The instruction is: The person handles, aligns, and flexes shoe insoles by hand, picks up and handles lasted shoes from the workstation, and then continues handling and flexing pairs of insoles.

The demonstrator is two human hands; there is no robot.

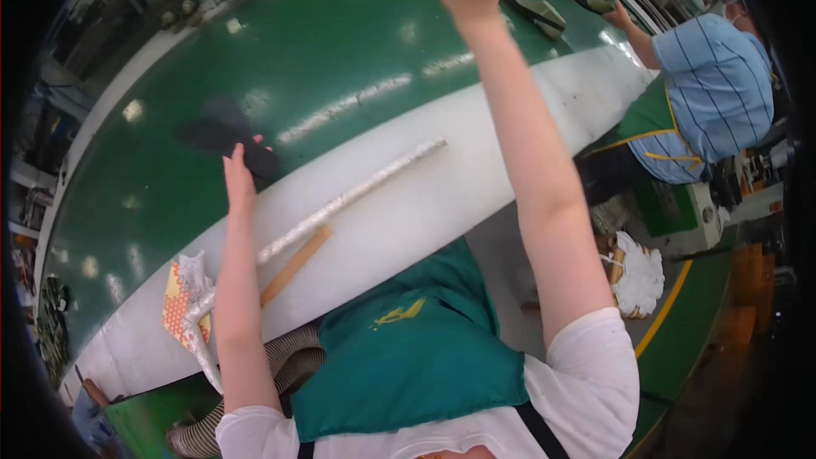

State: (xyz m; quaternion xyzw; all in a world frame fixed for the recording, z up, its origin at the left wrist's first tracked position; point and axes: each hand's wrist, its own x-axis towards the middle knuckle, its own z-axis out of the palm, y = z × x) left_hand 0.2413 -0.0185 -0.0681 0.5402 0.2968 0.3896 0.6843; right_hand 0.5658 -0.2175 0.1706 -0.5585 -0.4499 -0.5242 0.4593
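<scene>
Black flat piece [219,132] | motion-blurred — in left hand [241,172] | over green tabletop [340,42]

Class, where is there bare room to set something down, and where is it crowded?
Bare: the green surface between the dark piece in the left hand and the shoe-like pieces upper right; the white strip between the wrapped rod and the other person, under the right forearm. Crowded: the strip's left part, with rod, wooden stick and patterned piece.

factory — green worktop [340,51], aproned co-worker [718,89]

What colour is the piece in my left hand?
The piece in your left hand looks blackish, slightly blurred; head view, the only one.
</scene>
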